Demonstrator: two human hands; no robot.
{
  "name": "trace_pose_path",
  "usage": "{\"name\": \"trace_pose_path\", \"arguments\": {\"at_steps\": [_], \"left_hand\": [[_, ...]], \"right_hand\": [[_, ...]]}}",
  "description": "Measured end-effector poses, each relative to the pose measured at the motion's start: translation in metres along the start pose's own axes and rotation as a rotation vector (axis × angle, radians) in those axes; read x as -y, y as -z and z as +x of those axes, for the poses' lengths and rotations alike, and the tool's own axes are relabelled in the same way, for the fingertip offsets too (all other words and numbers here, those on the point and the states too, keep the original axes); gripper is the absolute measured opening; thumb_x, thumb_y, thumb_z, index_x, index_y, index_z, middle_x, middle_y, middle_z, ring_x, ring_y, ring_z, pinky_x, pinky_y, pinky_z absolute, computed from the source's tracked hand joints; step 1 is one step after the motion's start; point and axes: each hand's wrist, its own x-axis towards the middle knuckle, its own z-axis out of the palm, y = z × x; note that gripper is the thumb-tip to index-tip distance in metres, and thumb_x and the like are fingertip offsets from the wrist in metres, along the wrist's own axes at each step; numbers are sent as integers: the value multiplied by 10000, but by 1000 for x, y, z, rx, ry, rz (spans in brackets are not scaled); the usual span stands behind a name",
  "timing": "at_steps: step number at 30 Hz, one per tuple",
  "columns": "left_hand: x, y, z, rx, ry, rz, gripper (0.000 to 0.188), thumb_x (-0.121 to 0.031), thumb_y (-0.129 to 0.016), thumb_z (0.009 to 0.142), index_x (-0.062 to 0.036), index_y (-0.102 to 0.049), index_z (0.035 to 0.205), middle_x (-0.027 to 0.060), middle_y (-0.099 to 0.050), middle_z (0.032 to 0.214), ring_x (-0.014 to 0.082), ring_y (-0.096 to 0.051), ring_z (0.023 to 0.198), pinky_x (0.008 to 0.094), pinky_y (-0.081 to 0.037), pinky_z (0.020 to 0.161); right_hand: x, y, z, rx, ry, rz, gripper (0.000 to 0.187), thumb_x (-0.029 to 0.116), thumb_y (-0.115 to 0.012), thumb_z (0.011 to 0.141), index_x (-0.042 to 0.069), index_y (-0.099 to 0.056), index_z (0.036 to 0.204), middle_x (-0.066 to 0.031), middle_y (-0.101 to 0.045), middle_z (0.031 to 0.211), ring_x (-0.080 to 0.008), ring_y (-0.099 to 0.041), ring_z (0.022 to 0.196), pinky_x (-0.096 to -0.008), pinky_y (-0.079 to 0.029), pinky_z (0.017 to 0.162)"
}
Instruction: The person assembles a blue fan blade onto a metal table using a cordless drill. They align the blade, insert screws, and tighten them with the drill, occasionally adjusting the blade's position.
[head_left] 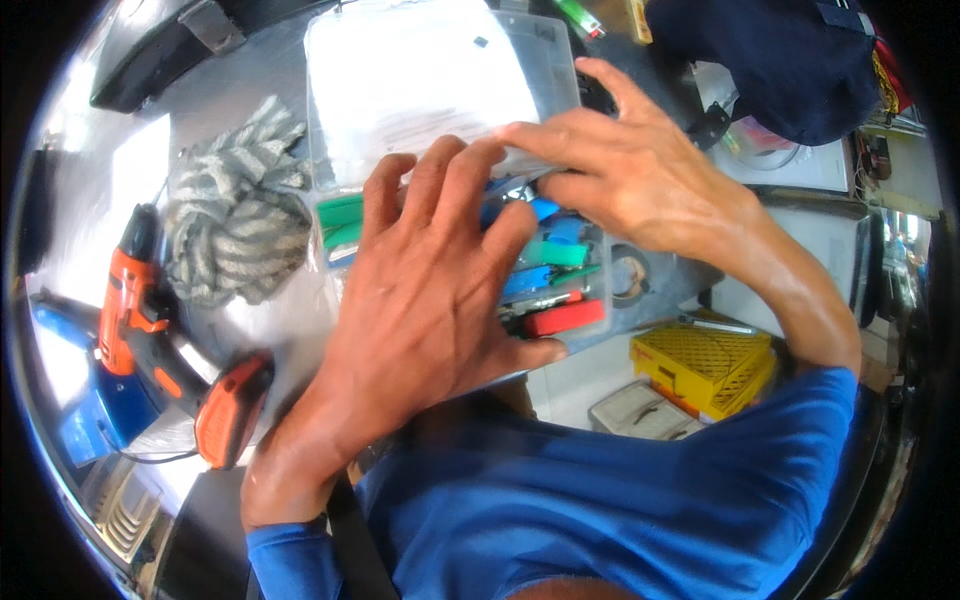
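Blue shirt cloth (pixel 600 480) is filling the space nearest the camera. Beyond it, the left hand (pixel 425 280) is spreading over a clear plastic box (pixel 606 290), palm down, fingers bent and apart, thumb pointing right. The right hand (pixel 640 180) is reaching in from the right, its fingertips meeting near the box's hinge side; whether they are gripping anything is hidden. The box is sitting open on the tabletop (pixel 265 65), its lid (pixel 555 60) lying back under a white sheet (pixel 410 80). Inside, a red piece (pixel 565 318), a green piece (pixel 565 253) and a blue piece (pixel 525 281) are showing. Leftward, a striped grey cloth (pixel 240 220) is lying bunched beside an orange-and-black drill (pixel 122 310).
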Motion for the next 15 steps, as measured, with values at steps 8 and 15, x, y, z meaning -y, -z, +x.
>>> {"name": "trace_pose_path", "arguments": {"at_steps": [8, 15], "left_hand": [[3, -1, -1, -8, -41, -21, 779, -563, -941, 529, -76, -633, 1053, 198, -457, 1416, 421, -421, 1365, 587, -303, 1138], [4, 0, -1, -9, -44, -27, 785, -581, -939, 523, -67, -626, 1028, 197, -458, 1412, 426, -423, 1363, 592, -304, 1133]], "right_hand": [[-5, 7, 8, 35, 80, 3, 95, 97, -740, 804, 122, -805, 869, -89, -652, 1402, -201, -622, 1241, -636, -289, 1216], [-8, 2, 11, 19, 140, 29, 84, 73, -723, 807, 75, -771, 876, -133, -635, 1408, -229, -602, 1276, -611, -295, 1221]]}}
